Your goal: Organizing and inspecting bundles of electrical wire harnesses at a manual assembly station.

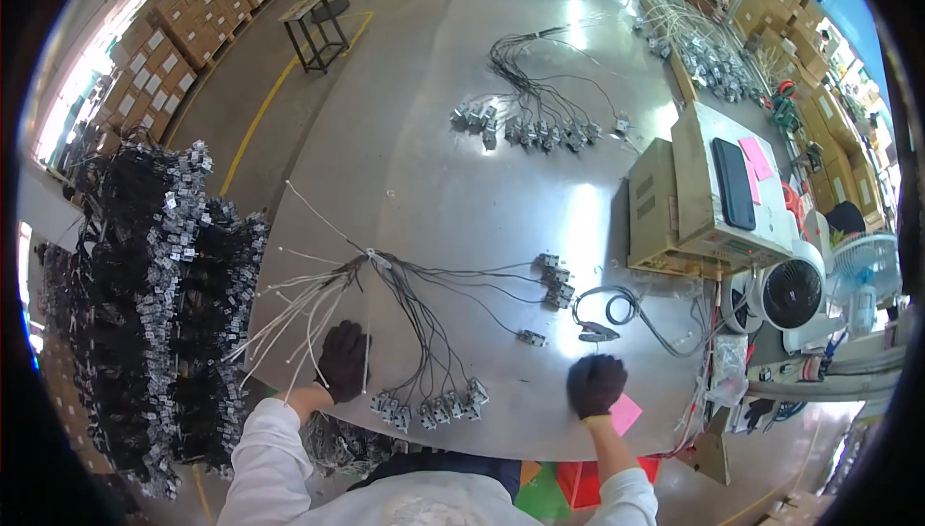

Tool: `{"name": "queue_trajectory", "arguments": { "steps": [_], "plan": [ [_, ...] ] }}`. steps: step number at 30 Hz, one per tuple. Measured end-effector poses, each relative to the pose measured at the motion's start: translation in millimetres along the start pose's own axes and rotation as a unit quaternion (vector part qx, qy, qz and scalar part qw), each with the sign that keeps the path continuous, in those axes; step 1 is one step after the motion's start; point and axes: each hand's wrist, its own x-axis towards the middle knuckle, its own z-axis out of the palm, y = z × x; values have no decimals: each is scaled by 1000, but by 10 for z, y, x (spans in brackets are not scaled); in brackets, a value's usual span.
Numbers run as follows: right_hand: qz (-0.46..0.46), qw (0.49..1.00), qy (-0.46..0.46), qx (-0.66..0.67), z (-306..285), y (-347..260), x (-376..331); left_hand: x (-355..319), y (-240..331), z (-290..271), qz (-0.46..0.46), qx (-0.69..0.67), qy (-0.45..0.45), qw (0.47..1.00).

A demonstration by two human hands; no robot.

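My left hand, in a black glove, lies on the metal table over thin white cable ties that fan out to the left. My right hand, also gloved in black, rests closed on the table near its front edge, beside a pink note. Between the hands lies a wire harness of black wires bundled at one end. A row of small grey connectors ends it near me, and a few more connectors lie to the right.
A second harness with connectors lies farther back. Cardboard boxes with a black device on top stand at the right, with white fans beyond. A rack of finished black harnesses hangs at the left. A coiled grey cable lies near my right hand.
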Motion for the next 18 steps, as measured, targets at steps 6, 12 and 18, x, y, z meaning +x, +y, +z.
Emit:
{"name": "queue_trajectory", "arguments": {
  "steps": [6, 12, 18],
  "plan": [
    [-126, 915, -334, 186, -494, -42, -1737, 618, 79, -390, -170, -169, -77, 968],
    [181, 741, -637, 109, -318, 543, -4188, 898, 161, -327, -174, -162, -43, 970],
    [90, 722, -685, -35, 531, 107, -3727, 459, 116, -32, -175, -89, -66, 978]
  ]
}}
